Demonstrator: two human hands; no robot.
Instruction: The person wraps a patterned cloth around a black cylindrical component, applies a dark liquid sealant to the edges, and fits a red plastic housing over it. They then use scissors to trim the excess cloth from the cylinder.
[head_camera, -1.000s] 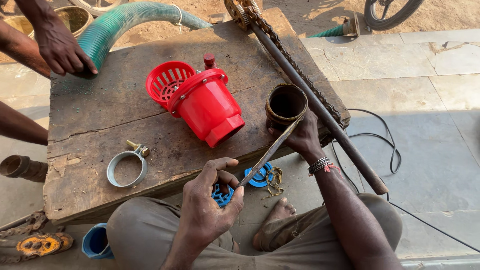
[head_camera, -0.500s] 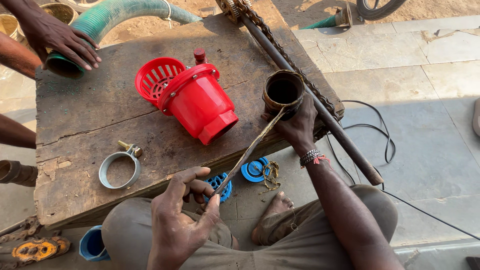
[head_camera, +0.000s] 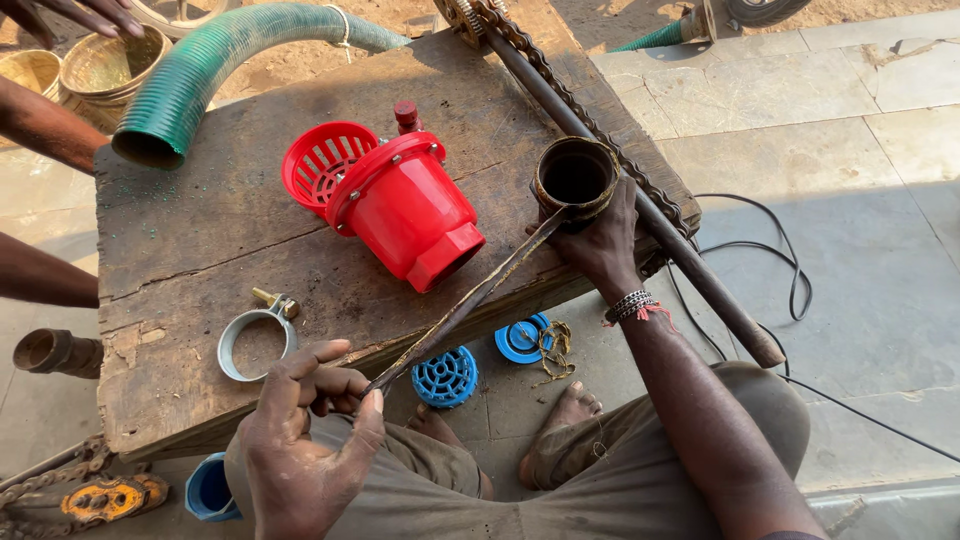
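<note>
My right hand (head_camera: 602, 243) grips a short brown pipe socket (head_camera: 574, 176) standing on the near right corner of a worn wooden bench (head_camera: 180, 250). My left hand (head_camera: 305, 420) pinches the near end of a long flat brown strip (head_camera: 470, 300) that runs taut up to the socket's rim. A red plastic foot valve (head_camera: 405, 205) with a basket strainer lies on its side at the bench's middle. A metal hose clamp (head_camera: 256, 340) lies by my left hand.
A green corrugated hose (head_camera: 215, 65) curves over the bench's far left. A long rusty bar with a chain (head_camera: 620, 180) crosses the right edge. Another person's arms (head_camera: 40, 130) are at the left. Blue plastic discs (head_camera: 445, 377) lie on the floor by my feet. Black cable (head_camera: 790, 270) trails right.
My left hand has drawn back toward me, pulling the strip straighter. The other person's hand has lifted off the green hose end.
</note>
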